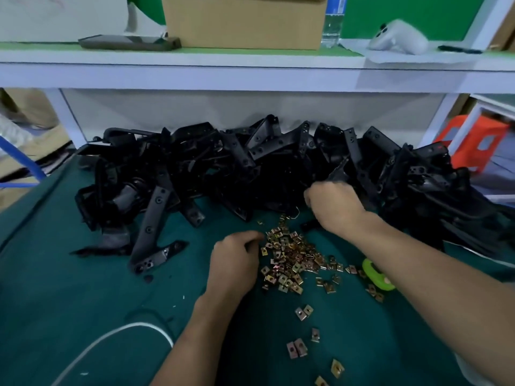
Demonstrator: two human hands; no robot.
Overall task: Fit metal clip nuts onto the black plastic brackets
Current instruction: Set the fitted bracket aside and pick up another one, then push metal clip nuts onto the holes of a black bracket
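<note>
Left hand [237,263] curled, knuckles up, at left margin of clip nuts [289,260]; fingertips turned under, so no telling whether a nut is pinched. Right hand [334,207] farther out, fingers curled round near end of bracket [338,171] at near edge of black plastic brackets [250,162], heaped along far side of bench [69,316]. Clip nuts massed between both hands, strays trailing toward near edge and to right, beside green round object [376,274] partly hidden under right forearm. Separate bracket arm [156,218] lying apart at left, apparently with metal clip already on its near end.

Probable hazards:
- Interlocked heap: risk of dragging neighbouring brackets down onto clip nuts when pulling gripped bracket free, scattering them.
- Right forearm crossing above strays: risk of sweeping nuts off near edge on drawing back.
- Small, springy nuts: risk of a dropped or crookedly seated nut from a loose pinch or skewed push.
</note>
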